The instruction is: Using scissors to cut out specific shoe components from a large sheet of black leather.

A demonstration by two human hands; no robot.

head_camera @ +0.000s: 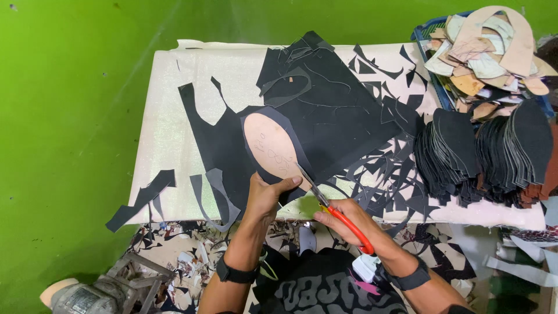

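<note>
Black sheet (325,116) lies on the white worktop (168,139), with a tan pattern (273,151) on top. Your left hand (264,195) presses both down at the near edge. Your right hand (343,221) grips the red scissors (331,209), blades open by the pattern's edge. You look partway through cutting around it. Next, I think, snip slowly, close along the curve.

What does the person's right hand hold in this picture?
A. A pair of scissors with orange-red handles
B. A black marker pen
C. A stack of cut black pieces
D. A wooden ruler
A: the right hand grips the scissors by their orange-red handles, with the blades at the black sheet beside the tan oval pattern, which the left hand holds down.
</note>
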